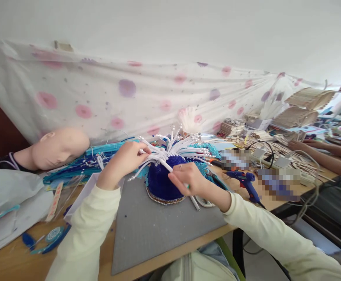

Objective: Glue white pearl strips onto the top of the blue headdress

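On a grey board (141,238) stands a dark blue velvet cap (163,181) with a beaded lower rim. Many white cords with bead tips (179,146) fan out from its top, and turquoise trim shows behind it. At the cap's upper left, my left hand (129,156) is closed, thumb and fingers pinching a white cord among the spray. My right hand (188,178) is wrapped around a slim white stick (167,165) in front of the cap. The stick points up-left toward the base of the cords; its far end in my palm is mostly hidden.
A mannequin head (61,148) lies at left beside turquoise strands (62,171). A blue glue gun (246,181) rests right of the board. Wooden sticks (287,156) and cables cover the right side, where another person's arms (328,154) reach in. Blue ornaments (53,238) lie front left.
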Demonstrator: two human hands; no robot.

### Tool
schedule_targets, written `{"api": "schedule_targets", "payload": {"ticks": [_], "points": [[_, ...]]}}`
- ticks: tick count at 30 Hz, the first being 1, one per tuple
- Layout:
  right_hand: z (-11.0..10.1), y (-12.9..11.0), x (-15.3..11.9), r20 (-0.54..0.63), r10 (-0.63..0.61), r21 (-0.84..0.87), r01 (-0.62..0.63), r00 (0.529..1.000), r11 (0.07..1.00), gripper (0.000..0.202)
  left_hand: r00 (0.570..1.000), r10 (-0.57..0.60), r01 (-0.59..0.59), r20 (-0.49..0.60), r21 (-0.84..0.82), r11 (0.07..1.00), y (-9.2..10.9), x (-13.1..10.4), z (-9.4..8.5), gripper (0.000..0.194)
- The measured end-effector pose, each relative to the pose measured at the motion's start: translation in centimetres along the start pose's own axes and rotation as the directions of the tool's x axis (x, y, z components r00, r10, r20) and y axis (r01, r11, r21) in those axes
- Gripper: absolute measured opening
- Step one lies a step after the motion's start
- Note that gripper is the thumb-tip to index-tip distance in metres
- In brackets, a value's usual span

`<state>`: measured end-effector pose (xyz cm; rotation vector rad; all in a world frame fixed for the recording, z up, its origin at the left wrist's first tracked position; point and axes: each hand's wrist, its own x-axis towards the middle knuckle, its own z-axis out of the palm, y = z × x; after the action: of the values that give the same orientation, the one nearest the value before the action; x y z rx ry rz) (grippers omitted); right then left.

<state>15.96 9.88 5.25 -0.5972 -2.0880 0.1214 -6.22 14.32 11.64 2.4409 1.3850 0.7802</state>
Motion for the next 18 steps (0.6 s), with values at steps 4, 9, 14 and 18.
{"api": "schedule_targets", "payload": {"ticks": [4, 9, 14, 18], "points": [[-1.6, -0.4, 0.8, -0.296, 0.308, 0.257, -0.235, 0.904, 0.937, 0.059, 1.000, 0.011, -0.011, -0.016, -0.006, 1.000, 0.1, -0.1, -0.2, 0.025], [-4.6, -2.2, -1.1, -0.474, 0.516, 0.530, -0.237, 0.714, 0.814, 0.061, 0.999, 0.029, -0.029, -0.033, 0.000, 1.000, -0.2, -0.1, -0.5, 0.028], [-7.3, -3.5, -4.3, -0.580, 0.608, 0.656, -0.133, 0.542, 0.743, 0.060, 0.998, -0.041, 0.044, -0.057, 0.059, 0.997, 0.1, -1.1, -2.0, 0.028], [-8.6, -3.5, -5.9, -0.654, 0.622, 0.670, -0.052, 0.430, 0.741, 0.056, 0.925, 0.063, 0.027, -0.375, 0.229, 0.973, 3.3, -4.2, -2.4, 0.020]]}}
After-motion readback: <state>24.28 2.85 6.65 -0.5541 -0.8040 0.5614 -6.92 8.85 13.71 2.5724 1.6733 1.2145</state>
